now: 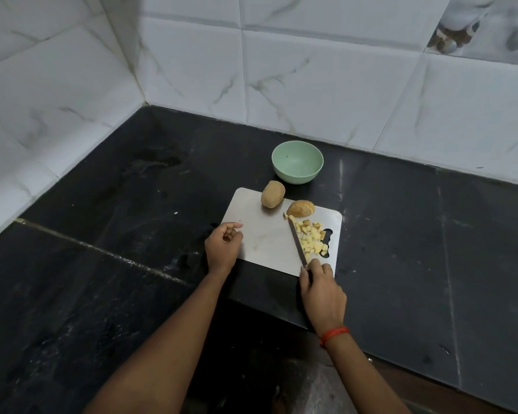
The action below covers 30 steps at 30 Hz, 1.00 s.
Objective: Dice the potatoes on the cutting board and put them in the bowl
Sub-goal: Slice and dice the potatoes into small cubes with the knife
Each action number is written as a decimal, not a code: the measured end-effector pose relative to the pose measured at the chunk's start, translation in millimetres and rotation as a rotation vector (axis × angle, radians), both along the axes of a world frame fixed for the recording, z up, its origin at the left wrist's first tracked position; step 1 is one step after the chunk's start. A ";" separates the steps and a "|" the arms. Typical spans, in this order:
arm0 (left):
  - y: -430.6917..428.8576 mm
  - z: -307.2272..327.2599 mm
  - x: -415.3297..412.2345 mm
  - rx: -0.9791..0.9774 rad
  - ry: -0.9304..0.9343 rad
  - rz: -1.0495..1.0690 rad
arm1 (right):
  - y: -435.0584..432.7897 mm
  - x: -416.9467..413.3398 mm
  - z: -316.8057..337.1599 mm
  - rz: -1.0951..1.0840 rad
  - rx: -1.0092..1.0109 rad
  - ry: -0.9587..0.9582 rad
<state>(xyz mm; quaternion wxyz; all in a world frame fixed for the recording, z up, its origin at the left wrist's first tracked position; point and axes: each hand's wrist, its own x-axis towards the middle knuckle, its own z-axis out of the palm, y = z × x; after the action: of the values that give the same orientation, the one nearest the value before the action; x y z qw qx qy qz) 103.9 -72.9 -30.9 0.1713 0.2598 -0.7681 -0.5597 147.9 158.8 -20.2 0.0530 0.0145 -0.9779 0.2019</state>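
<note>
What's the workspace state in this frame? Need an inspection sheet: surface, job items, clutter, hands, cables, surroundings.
Surface: black stone counter with wet smears; metal cutting board lies on it.
Job's things: whole potato and cut potato piece at the board's far side; diced pieces piled on its right side; green bowl beyond the board, no potato in it; knife blade along the pile's left.
Clutter: nothing seen.
Hands: left hand loosely curled, holding nothing, at the board's left edge; right hand grips the knife handle.
Cables: nothing seen.
Surroundings: white marbled wall tiles meeting in a corner.
</note>
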 end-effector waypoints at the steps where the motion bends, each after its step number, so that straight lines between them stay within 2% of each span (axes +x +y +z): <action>1: -0.3 -0.3 0.0 -0.006 0.000 -0.005 | 2.3 1.2 -0.2 0.019 -0.043 0.013; 4: 0.7 -1.7 0.4 -0.034 -0.006 -0.022 | 5.2 0.4 0.8 0.048 -0.179 0.099; 8: 3.8 3.2 -10.1 -0.095 -0.104 -0.011 | 8.9 -15.6 2.8 -0.087 -0.411 0.160; 11: 10.0 13.3 -26.1 -0.220 -0.184 -0.035 | 11.4 -23.2 -0.1 -0.155 -0.549 0.175; 15: 34.6 31.4 -57.0 -0.437 -0.084 -0.246 | 16.0 -26.8 -4.8 -0.251 -0.719 0.172; 20: 77.8 45.3 -105.5 -0.672 -0.006 -0.547 | 13.6 -28.9 -5.8 -0.226 -0.622 0.123; 24: 95.3 45.6 -128.1 -0.916 -0.096 -0.708 | 15.0 -29.9 -8.1 -0.222 -0.594 0.123; 30: 91.9 42.3 -134.0 -0.890 -0.113 -0.688 | 13.8 -30.1 -9.2 -0.216 -0.566 0.133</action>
<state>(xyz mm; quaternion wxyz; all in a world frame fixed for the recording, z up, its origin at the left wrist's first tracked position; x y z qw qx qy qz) -30.1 19.1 11.3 0.0305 -0.0732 -0.9784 -0.1907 117.8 172.6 -29.4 0.1400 -0.0915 -0.8730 0.4581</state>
